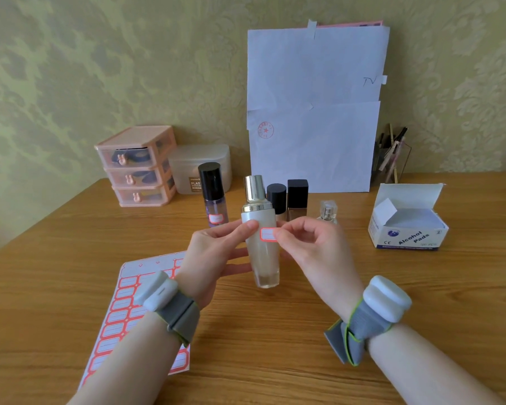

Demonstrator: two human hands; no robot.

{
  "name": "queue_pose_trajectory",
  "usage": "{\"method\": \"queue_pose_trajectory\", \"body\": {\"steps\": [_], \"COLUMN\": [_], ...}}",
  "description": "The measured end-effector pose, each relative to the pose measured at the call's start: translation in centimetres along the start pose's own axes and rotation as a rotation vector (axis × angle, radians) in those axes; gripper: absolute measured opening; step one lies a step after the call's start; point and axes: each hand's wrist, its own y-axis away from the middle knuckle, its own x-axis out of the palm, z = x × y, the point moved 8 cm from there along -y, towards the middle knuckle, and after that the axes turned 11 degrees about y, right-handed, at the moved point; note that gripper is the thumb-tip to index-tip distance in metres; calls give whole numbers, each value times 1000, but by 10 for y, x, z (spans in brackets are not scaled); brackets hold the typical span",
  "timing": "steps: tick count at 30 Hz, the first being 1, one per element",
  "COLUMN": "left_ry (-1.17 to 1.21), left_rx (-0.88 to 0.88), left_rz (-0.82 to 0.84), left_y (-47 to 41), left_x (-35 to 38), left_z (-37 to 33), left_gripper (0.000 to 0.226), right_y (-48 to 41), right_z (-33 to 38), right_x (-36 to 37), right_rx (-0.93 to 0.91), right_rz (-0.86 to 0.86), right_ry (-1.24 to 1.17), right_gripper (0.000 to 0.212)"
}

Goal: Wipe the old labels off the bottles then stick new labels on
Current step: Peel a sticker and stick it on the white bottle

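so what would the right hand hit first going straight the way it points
Likely the white bottle: the right hand points left, its pinched label at the bottle's front; depth unclear.

A frosted white bottle with a gold cap stands upright at the centre, gripped by the left hand. A red-bordered label lies across its upper front, its right end pinched by the right hand. The label sheet lies flat at the near left. Farther back stand a purple bottle, already labelled, two black-capped bottles and a small clear bottle.
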Motion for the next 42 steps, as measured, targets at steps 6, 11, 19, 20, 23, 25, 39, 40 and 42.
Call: {"method": "queue_pose_trajectory", "body": {"steps": [6, 11, 19, 20, 23, 25, 39, 40, 42], "left_ry": [-21, -41, -51, -52, -56, -52, -49, -43, -46], "left_rx": [-7, -1, 1, -1, -5, -5, 23, 18, 15], "left_rz": [2, 19, 22, 22, 27, 38, 112, 107, 111], "left_y": [0, 1, 1, 1, 1, 2, 3, 2, 2], "left_x": [1, 2, 3, 3, 3, 4, 8, 8, 8], "left_z": [1, 0, 1, 1, 2, 2, 1, 2, 3], "left_gripper": [42, 28, 25, 25, 28, 28, 42, 42, 40], "right_y": [0, 0, -1, -1, 0, 0, 0, 0, 0], "right_z": [0, 1, -2, -2, -2, -3, -8, -12, -14], "right_x": [-1, -1, -1, -2, -4, -4, -2, -1, 2], "right_rx": [6, 10, 13, 7, 2, 13, 66, 109, 134], "right_rz": [3, 7, -6, -12, -29, -33, -61, -48, -8], "right_ry": [39, 77, 124, 134, 147, 140, -80, -170, -232], "right_gripper": [12, 12, 11, 11, 10, 9, 8, 10, 13]}}
